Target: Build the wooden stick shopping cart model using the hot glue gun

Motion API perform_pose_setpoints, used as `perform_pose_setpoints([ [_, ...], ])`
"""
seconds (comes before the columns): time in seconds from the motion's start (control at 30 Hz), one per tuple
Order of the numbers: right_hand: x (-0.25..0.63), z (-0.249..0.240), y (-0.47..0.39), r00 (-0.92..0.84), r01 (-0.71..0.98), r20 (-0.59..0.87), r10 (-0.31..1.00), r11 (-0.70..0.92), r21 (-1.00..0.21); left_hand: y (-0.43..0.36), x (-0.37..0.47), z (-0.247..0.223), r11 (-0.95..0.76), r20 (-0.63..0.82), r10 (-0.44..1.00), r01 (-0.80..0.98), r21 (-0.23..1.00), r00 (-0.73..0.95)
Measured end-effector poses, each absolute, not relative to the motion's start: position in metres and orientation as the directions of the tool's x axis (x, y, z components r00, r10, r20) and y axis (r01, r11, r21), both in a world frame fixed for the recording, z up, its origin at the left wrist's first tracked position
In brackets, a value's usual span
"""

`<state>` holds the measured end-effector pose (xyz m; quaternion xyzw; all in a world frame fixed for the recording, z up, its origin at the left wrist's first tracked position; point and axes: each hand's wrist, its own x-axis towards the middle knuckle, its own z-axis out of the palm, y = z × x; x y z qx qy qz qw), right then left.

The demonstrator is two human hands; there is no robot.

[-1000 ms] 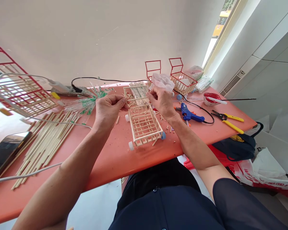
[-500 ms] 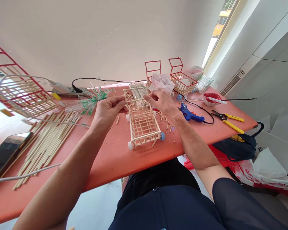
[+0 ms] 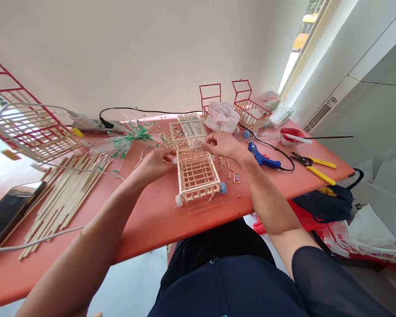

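A miniature shopping cart [image 3: 198, 171] made of thin wooden sticks stands on the orange table, its basket toward me and its plain, unpainted handle frame at the far side. White and blue round wheels show at its near corners. My left hand [image 3: 155, 165] grips the cart low at its far left side, by a wheel, fingertips partly hidden. On the other side, my right hand [image 3: 223, 144] has thumb and fingers closed at the right of the frame, where handle and basket meet. Cut stick pieces [image 3: 227, 164] lie scattered around the cart.
A blue glue gun [image 3: 264, 157], yellow-handled pliers [image 3: 313, 167] and a bowl of red paint [image 3: 292, 136] lie to the right. Red-trimmed carts [image 3: 252, 108] stand behind. Long sticks [image 3: 66, 193], a phone [image 3: 13, 211] and a white cable [image 3: 53, 237] are left.
My left hand has moved down from the handle frame to the cart's far left wheel area. My right hand has come slightly lower and nearer. The cart has barely shifted.
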<state>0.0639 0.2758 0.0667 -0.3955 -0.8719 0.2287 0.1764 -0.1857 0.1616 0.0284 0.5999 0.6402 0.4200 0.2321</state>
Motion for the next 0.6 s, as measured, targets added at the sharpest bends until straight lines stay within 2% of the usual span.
perform_pose_setpoints([
  [0.1, 0.065, 0.072, 0.272, -0.649, 0.646, 0.038, 0.76, 0.576, -0.501, 0.161, -0.178, 0.027, -0.09, 0.144, 0.989, 0.716, 0.692, -0.015],
  [0.23, 0.065, 0.078, 0.269, -0.656, 0.68, -0.037, 0.754, 0.57, -0.462, 0.162, -0.172, 0.021, -0.073, 0.165, 0.986, 0.811, 0.581, -0.029],
  [0.4, 0.065, 0.077, 0.27, -0.641, 0.707, -0.021, 0.768, 0.578, -0.408, 0.164, -0.17, 0.015, -0.124, 0.245, 0.969, 0.841, 0.527, -0.011],
  [0.5, 0.067, 0.077, 0.27, -0.633, 0.7, -0.018, 0.774, 0.561, -0.442, 0.164, -0.167, 0.015, -0.132, 0.268, 0.963, 0.84, 0.526, -0.016],
  [0.6, 0.069, 0.077, 0.27, -0.625, 0.651, -0.018, 0.781, 0.508, -0.563, 0.164, -0.165, 0.015, -0.126, 0.288, 0.957, 0.834, 0.537, -0.041],
])
